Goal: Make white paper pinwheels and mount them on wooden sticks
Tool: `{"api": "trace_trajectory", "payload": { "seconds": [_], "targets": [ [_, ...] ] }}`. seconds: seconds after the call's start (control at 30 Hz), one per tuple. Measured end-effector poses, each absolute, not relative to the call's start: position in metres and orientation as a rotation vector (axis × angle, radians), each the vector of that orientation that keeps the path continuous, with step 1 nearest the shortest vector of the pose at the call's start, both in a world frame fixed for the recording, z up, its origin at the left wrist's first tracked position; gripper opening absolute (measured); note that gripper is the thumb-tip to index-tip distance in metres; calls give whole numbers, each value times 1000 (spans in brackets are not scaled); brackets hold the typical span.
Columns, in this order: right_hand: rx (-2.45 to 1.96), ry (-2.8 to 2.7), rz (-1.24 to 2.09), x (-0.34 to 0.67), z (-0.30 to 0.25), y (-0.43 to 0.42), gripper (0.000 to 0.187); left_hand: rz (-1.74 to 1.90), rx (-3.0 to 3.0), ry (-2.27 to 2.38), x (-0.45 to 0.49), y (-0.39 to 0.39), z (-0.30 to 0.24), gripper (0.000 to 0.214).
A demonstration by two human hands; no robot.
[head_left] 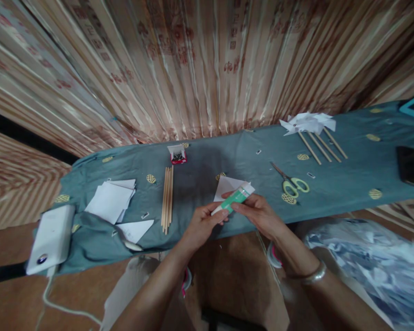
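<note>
Both my hands are closed on a green-and-white glue stick (235, 198), held slanted over the near edge of the cloth-covered table. My left hand (204, 224) grips its lower left end, and my right hand (258, 212) has its thumb and fingers around the right side. Just behind the hands lies a white sheet of paper (226, 185), partly hidden by them. To the left is a row of several thin wooden sticks (167, 200). Scissors with light green handles (290, 183) rest open to the right.
A small red box of dark pins (178, 155) stands behind the sticks. White paper squares (110, 201) and a folded piece (136, 231) lie left, near a white device (51, 239) with a cable. Several paper pinwheels (308, 123) sit back right; a dark phone-like object (412, 166) lies far right.
</note>
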State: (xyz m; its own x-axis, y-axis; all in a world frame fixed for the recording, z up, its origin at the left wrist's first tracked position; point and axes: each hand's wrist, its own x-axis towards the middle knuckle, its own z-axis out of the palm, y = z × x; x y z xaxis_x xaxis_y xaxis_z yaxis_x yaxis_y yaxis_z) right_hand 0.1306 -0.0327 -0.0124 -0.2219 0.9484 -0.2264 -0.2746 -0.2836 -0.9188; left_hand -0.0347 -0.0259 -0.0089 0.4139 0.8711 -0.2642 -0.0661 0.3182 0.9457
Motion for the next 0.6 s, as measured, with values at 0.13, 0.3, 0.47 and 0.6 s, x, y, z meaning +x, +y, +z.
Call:
{"api": "trace_trajectory", "payload": {
  "seconds": [0.13, 0.3, 0.47, 0.6],
  "targets": [
    [-1096, -835, 1594, 136, -14, -29, 30, 711, 1069, 962, -37, -26, -10, 41],
    [-1070, -480, 1561, 151, -14, -21, 30, 784, 1311, 1235, -54, -18, -15, 47],
    [-965, -299, 1666, 150, -14, -20, 31, 736, 1941, 1551, -72, 2, -22, 25],
    [-914, -268, 1697, 149, -14, -20, 28, 649, 2250, 1588, -73, 12, -30, 29]
  ]
}}
